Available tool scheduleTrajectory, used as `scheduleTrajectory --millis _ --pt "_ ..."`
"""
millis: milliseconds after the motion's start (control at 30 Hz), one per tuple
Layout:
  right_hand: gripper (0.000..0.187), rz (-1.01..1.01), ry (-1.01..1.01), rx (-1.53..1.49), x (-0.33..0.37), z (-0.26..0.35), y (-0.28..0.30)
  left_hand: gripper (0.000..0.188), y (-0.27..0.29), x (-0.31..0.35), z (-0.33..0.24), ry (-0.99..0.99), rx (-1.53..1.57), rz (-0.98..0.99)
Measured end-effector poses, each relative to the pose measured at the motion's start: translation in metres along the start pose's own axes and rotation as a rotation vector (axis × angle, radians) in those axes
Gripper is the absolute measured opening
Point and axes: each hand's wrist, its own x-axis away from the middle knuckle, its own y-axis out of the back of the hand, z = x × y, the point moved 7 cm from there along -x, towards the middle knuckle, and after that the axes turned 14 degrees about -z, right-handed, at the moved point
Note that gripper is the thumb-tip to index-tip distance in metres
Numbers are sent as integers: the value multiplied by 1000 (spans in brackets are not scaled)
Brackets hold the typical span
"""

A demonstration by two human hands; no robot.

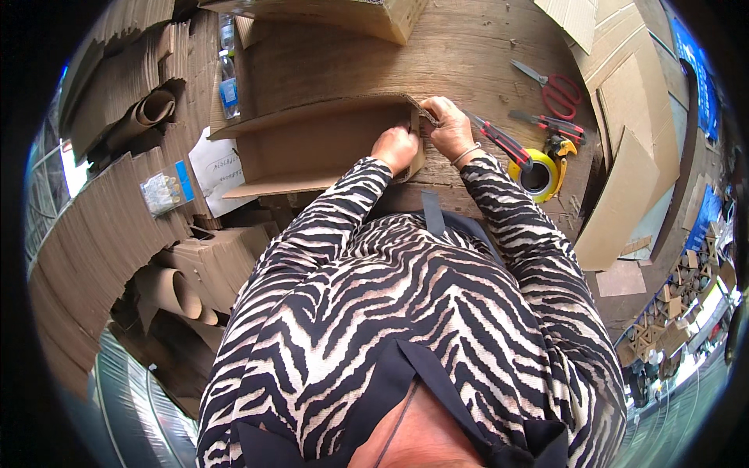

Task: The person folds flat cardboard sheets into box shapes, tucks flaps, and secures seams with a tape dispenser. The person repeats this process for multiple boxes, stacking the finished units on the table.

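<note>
An open cardboard box [312,152], long and shallow, lies in front of me on the wooden table [328,58]. My left hand [396,147] is inside its right end, fingers closed against the end panel, their tips partly hidden. My right hand [450,129] is at the outer far right corner, with thumb and fingers pinched on the cardboard edge there. Close beside the right hand lies a red and black utility knife [503,144]. A roll of yellow tape [534,175] sits near my right forearm.
Red-handled scissors [558,91] and a second red and black cutting tool [550,125] lie at the right. Plastic bottles [228,86] stand at the far left. Stacked cardboard [101,242] fills the left, and flat sheets [628,195] lean at the right. Another box [335,15] is at the far edge.
</note>
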Motion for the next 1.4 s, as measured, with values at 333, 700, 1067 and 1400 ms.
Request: scheduleTrajectory --millis 333,700,1067,1400 --pt "27 49 -200 158 17 -5 -18 35 -2 -5 10 90 132 -114" --pt "41 288 -217 -350 30 -67 -50 40 4 5 -6 -244 -71 -115" --pt "81 457 -198 -153 36 -17 -43 48 1 2 16 -5 130 -237" --pt "84 102 -342 -52 62 -13 -65 49 -2 0 28 175 823 22"
